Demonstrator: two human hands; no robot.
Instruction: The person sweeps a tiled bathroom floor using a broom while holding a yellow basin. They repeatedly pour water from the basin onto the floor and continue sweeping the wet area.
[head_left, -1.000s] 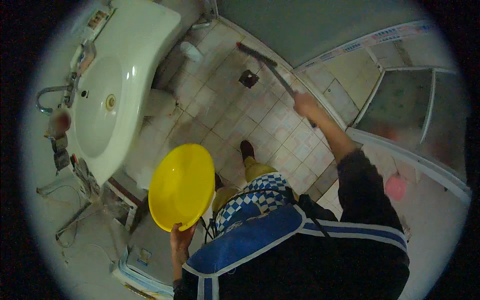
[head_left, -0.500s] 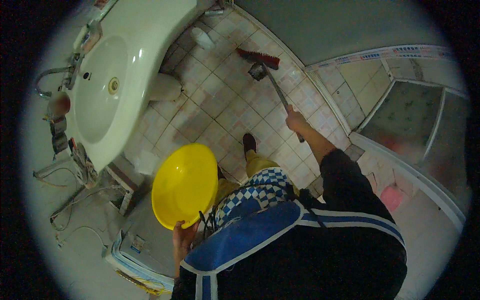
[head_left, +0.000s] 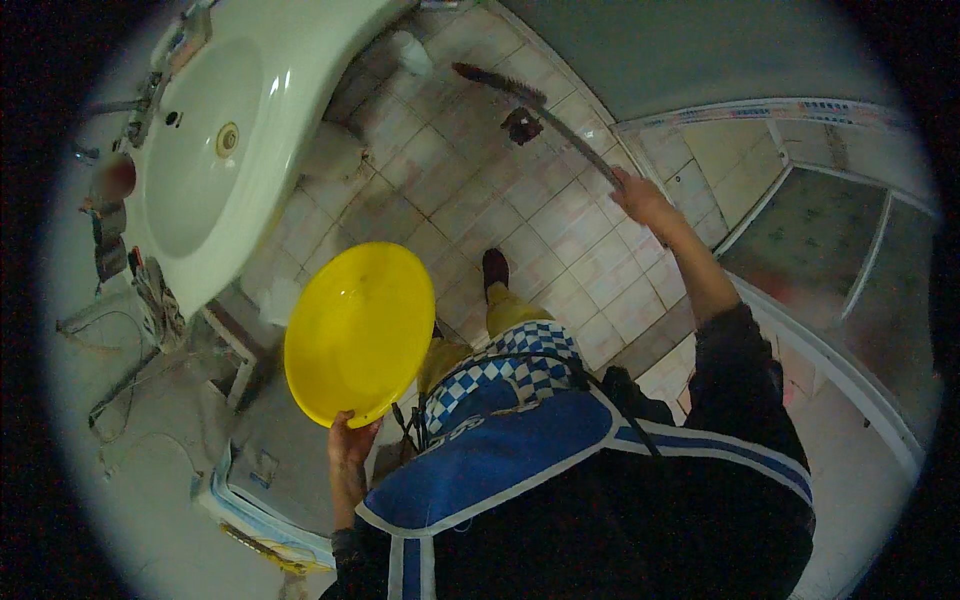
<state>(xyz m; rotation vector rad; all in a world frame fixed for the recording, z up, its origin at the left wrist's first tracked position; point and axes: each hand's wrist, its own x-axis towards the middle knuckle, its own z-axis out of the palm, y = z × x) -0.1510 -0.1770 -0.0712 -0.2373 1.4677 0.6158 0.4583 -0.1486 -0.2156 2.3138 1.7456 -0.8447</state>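
My left hand grips the near rim of a yellow plastic basin, which is tilted so that its inside shows. No contents stand out in it, apart from small specks near the rim. On the right, my right hand is closed round the handle of a broom, with my arm stretched forward. Its long dark reddish-brown head is over the tiled floor, slightly blurred. Just below the head lies a dark, ragged roundish patch, which I cannot make out; the handle passes beside it.
A white washbasin with a tap fills the upper left. A white cylindrical object stands on the floor beyond it. To the right are a raised sill and a glass-panelled frame. A washing-machine-like appliance stands at lower left.
The broom head has swung left and away, its handle now more slanted. My right hand has moved right and forward. The yellow basin has shifted slightly up and left.
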